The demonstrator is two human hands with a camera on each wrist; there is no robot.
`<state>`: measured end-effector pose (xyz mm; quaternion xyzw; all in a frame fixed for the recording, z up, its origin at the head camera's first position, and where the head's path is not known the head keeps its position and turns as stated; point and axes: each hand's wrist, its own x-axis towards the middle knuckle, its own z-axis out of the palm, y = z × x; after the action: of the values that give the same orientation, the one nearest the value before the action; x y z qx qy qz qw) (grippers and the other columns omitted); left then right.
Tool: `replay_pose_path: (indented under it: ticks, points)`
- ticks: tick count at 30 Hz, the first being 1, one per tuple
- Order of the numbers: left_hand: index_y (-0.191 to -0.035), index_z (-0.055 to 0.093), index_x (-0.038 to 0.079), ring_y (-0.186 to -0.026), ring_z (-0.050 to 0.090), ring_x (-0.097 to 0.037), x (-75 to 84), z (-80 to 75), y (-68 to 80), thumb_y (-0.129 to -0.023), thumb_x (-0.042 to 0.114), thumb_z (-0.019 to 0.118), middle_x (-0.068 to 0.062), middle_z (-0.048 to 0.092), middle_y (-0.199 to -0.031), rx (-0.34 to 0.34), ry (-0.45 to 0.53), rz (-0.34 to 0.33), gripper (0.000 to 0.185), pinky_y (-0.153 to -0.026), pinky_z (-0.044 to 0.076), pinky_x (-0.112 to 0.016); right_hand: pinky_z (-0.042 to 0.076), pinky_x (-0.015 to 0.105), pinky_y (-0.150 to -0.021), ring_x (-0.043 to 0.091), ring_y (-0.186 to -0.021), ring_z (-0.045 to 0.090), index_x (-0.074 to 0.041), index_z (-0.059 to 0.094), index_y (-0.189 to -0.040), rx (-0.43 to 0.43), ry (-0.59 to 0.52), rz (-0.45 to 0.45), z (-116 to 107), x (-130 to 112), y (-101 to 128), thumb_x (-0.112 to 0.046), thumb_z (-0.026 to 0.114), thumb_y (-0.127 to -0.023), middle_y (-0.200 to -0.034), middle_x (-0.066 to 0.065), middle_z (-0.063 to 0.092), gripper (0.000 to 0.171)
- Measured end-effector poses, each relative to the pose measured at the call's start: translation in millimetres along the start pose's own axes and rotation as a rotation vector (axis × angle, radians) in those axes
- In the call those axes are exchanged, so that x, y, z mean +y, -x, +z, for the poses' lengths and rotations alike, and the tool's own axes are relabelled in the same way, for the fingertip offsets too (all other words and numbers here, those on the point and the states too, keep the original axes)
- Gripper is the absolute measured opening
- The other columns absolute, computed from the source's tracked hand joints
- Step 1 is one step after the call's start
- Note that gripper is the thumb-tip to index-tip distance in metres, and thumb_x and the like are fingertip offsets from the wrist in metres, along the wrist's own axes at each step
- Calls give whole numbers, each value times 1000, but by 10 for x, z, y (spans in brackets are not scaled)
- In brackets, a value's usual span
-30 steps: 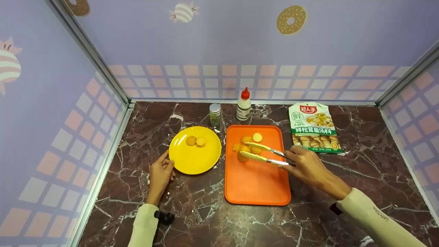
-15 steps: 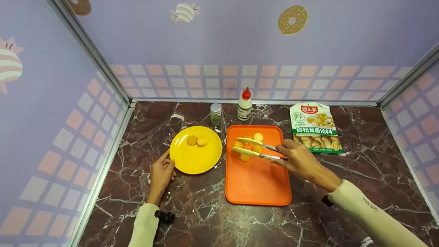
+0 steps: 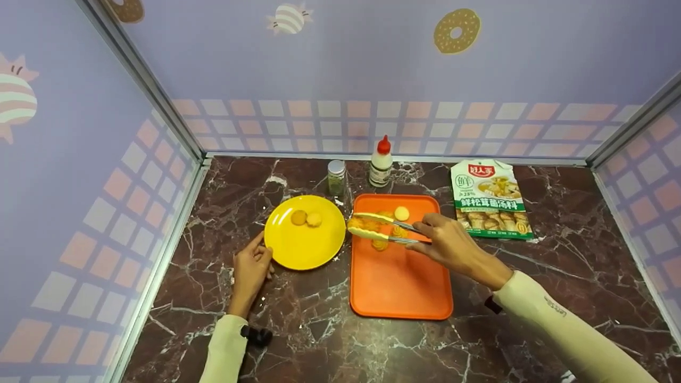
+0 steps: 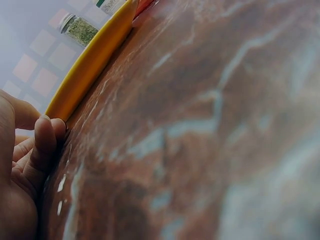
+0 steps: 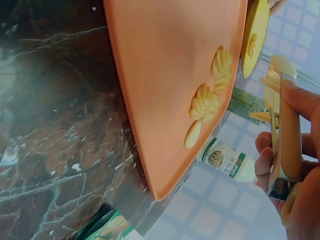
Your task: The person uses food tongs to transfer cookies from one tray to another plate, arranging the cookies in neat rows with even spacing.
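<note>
Left of centre in the head view, the left hand (image 3: 251, 270) rests on the bench (image 3: 298, 340), fingers loosely curled, fingertips touching the lower left rim of the yellow plate (image 3: 298, 252). The left wrist view shows the fingers (image 4: 42, 145) against the plate rim (image 4: 90, 65); the hand holds nothing. Two biscuits (image 3: 306, 218) lie side by side in the upper part of the plate.

Behind the plate, at upper centre, stands a spice jar (image 3: 335, 177), and just right of it a white bottle (image 3: 380, 161) with a red cap.

At centre lies the orange tray (image 3: 399, 287). The tongs (image 3: 378, 229) reach leftward over the tray's upper left corner, tips near the gap between tray and plate. A cookie (image 3: 355, 223) sits between the tong tips, clamped. Further biscuits remain on the upper part of the tray: a pale round one (image 3: 401, 213) and others partly hidden under the tongs. The right wrist view shows three pieces (image 5: 205, 105) on the tray there.

The right hand (image 3: 447, 246) has its grip closed round the tong handles, over the tray's upper right area; fingers curled, tongs squeezed.

At upper right, a soup packet (image 3: 489, 198) lies flat on the bench, apart from the tray.
</note>
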<state>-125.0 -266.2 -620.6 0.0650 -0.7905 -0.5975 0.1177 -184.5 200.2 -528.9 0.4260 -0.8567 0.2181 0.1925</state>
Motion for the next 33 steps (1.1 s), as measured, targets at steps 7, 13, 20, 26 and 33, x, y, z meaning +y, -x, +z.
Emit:
replay_pose_path:
  ticks: [7,13,20,26,33]
  points:
    - [-157,59,-2,-45,57,-19,0,12,0,-106,-1,65,-22,68,-77,17,-7,7,51,-38,47,-22,42,30,-50,16,-64,47,1,79,-102,-29,-10,7,111,-13,-103,-23,100,-82,-82,7,55,37]
    - [-156,57,-8,-45,58,-34,94,38,20,-105,-6,63,-29,67,-78,32,-20,1,51,-37,44,-20,46,34,-49,18,-64,49,0,78,-101,-88,4,36,187,-11,-183,-27,96,-87,-83,7,55,35]
    - [-156,60,-2,-44,57,-16,3,10,-7,-105,-2,65,-20,68,-76,16,-6,16,50,-38,47,-23,42,32,-51,18,-66,48,-1,77,-102,-121,24,10,232,5,-267,-28,94,-90,-85,7,53,35]
    - [-156,59,-4,-44,57,-17,-3,11,-3,-105,-4,64,-19,67,-73,15,-10,25,51,-38,47,-23,40,31,-52,18,-68,46,-2,76,-101,-146,12,7,264,1,-340,-26,92,-92,-84,7,51,31]
    - [-156,56,-7,-46,58,-16,5,12,-7,-105,-4,64,-18,69,-79,9,-9,14,52,-38,48,-23,44,32,-50,19,-66,48,-1,77,-98,-197,8,46,286,-2,-428,-29,90,-95,-83,6,51,31]
